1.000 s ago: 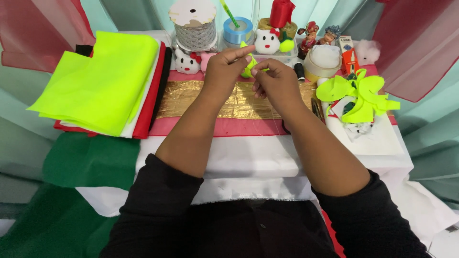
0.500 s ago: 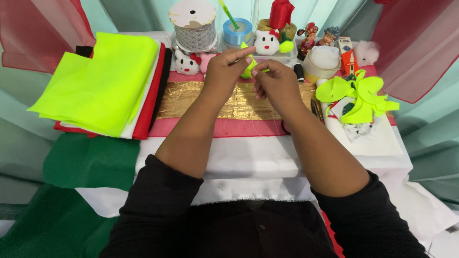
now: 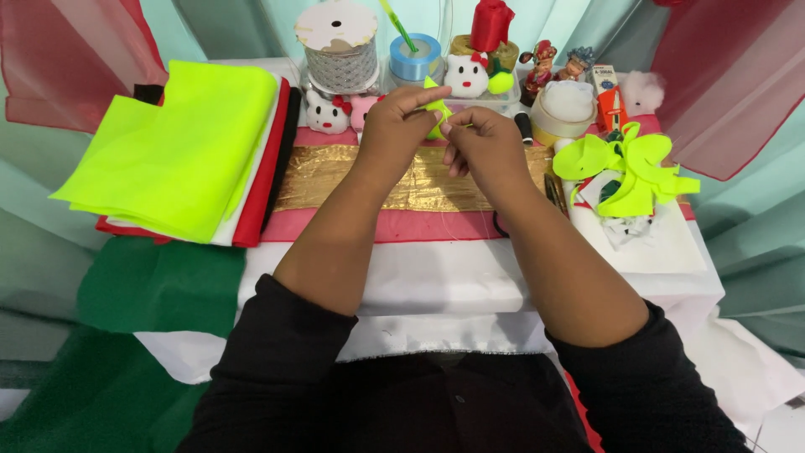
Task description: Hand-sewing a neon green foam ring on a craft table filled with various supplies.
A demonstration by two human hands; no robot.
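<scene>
Neon-yellow fabric scrap is what I see pinched between both hands, held up above the gold cloth strip near the far edge of the tabletop. Going from the left, a stack of folded cloth, neon yellow on top with white and red beneath, lies flat. Beyond it stands a spool of lace trim, then a blue tape roll with a green stick standing in its hollow. My left hand has its fingers closed on the scrap's near-left side; my right hand meets it, fingers closed on the scrap's right edge, so the scrap peeks out only between the fingertips. Further right a clear tray holds a small white plush toy and a red ribbon spool. At the far right, finished neon-yellow bows lie on white cloth.
</scene>
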